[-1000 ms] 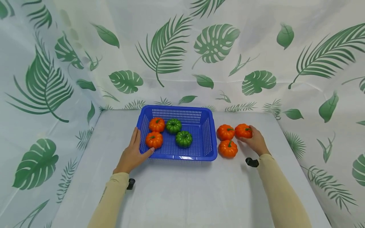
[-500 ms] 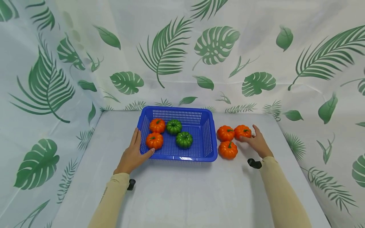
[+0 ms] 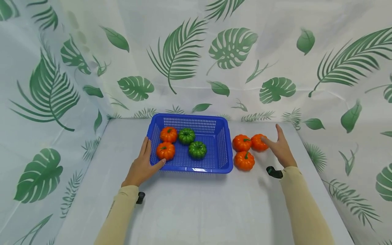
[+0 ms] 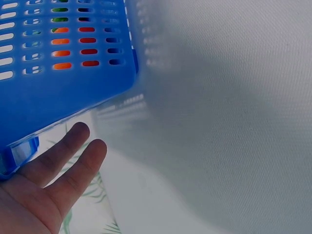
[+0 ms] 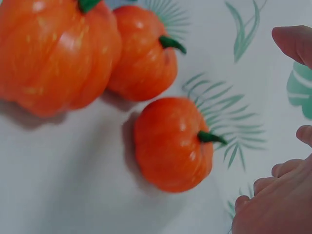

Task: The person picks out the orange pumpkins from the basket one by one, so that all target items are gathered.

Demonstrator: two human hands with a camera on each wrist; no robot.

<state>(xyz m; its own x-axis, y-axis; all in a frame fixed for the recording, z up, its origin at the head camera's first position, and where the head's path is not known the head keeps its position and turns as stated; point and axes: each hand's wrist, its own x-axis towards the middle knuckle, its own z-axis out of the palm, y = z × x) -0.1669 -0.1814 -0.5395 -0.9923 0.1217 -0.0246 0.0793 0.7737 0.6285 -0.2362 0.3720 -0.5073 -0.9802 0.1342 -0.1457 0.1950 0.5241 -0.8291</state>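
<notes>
A blue perforated plastic basket [image 3: 211,169] stands at the back of the table. My left hand [image 3: 141,170] rests on its front left corner, thumb over the front rim, straight fingers along the left side. Inside are two orange toy pumpkins [image 3: 165,150] and two green ones [image 3: 197,150]. Three more orange pumpkins sit in a tight group just right of the basket: a front one [image 3: 244,161], a back left one [image 3: 242,143] and a back right one [image 5: 170,146]. My right hand [image 3: 281,149] hovers beside the back right pumpkin, thumb and fingers spread, holding nothing.
The table [image 3: 190,207] is covered in a pale cloth. Leaf-printed sheeting [image 3: 183,51] hangs behind the table and along both sides. The basket's back edge is close to the rear sheet.
My right hand has let go of the back right pumpkin, spread its fingers and drawn away to the right. That pumpkin sits slightly further left. My left hand stays on the basket.
</notes>
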